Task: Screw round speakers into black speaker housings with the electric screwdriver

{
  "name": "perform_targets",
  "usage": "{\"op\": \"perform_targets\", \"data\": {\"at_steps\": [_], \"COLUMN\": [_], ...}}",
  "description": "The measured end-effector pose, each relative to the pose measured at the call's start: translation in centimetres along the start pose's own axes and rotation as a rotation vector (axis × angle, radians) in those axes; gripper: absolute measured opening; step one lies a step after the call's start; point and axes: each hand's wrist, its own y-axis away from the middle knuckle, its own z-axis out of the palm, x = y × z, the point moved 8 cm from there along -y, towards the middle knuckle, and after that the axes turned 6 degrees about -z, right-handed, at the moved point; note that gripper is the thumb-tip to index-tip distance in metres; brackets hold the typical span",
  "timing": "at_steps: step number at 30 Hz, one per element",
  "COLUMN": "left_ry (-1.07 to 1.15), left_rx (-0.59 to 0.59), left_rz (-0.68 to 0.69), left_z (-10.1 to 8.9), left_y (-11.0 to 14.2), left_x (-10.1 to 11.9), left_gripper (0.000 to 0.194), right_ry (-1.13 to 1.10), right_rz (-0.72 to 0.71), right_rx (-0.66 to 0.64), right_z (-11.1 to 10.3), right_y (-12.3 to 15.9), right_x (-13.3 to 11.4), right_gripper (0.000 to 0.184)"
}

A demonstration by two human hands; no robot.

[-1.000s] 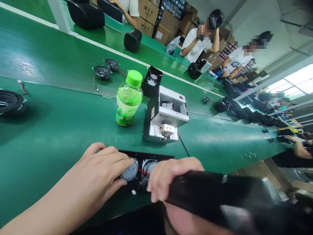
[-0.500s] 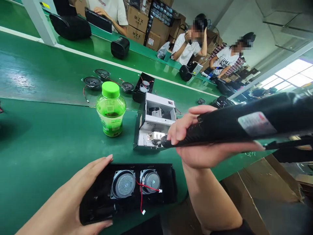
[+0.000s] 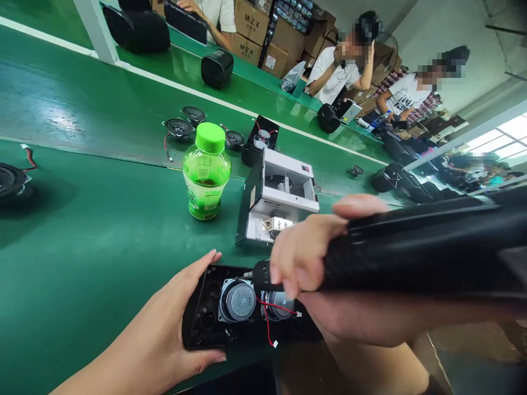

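"black plastic up front: what's that big tool (image 3: 415, 252)?"

"some handheld driver, gripped by the right hand (image 3: 302, 258), fingers curled closed round its front part. its nose hangs over the far side of the black housing (image 3: 197, 329), by the left speaker (image 3: 241, 300). can't tell if the tip touches."

"and the left hand (image 3: 164, 318)?"

"spread wide round the housing's left end, thumb at the near rim, fingers at the far one. the housing lies near the close edge of the green desk (image 3: 107, 219)."

"anything else in it?"

"yeah, the right speaker (image 3: 284, 310), partly behind the right hand, and red wires (image 3: 268, 326) with white plugs (image 3: 275, 344)."

"past that?"

"green-capped bottle (image 3: 208, 184) standing upright, and a white and black machine (image 3: 267, 205) just right of it. one more speaker (image 3: 10, 181) sits over at the left edge of the view."

"and way back?"

"loose speakers (image 3: 178, 129), a small black box (image 3: 251, 156) holding two more, then a rounded black case (image 3: 217, 68) and people in white shirts (image 3: 335, 79), with cardboard boxes (image 3: 249, 27) behind."
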Motion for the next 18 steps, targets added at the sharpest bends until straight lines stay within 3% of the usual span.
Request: {"op": "perform_targets", "data": {"at_steps": [6, 18], "left_ry": [0.08, 0.128], "left_rx": [0.06, 0.038], "left_rz": [0.038, 0.033], "left_z": [0.2, 0.8], "left_y": [0.2, 0.2], "left_x": [0.5, 0.3], "left_gripper": [0.164, 0.16], "right_ry": [-0.124, -0.11], "right_rz": [0.092, 0.088], "right_rx": [-0.026, -0.033], "right_z": [1.5, 1.7], "right_y": [0.2, 0.6], "right_x": [4.7, 5.5], "right_gripper": [0.072, 0.068]}}
